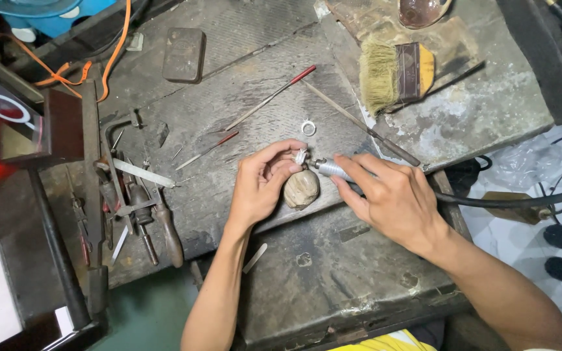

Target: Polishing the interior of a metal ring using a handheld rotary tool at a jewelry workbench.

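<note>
Fingers of the left hand (pixel 261 185) pinch a small silver ring (pixel 301 156), half hidden by the fingertips, above a worn, rounded wooden peg (pixel 301 188) just below them. The right hand (pixel 388 195) grips a ribbed metal rotary handpiece (pixel 328 169), its tip touching the ring; its black hose (pixel 515 199) runs off past the wrist. A second pale ring (pixel 308 127) lies beyond the left fingers on the scarred grey bench (pixel 242 71). Farther beyond the right hand, a bristle brush (pixel 395 73).
</note>
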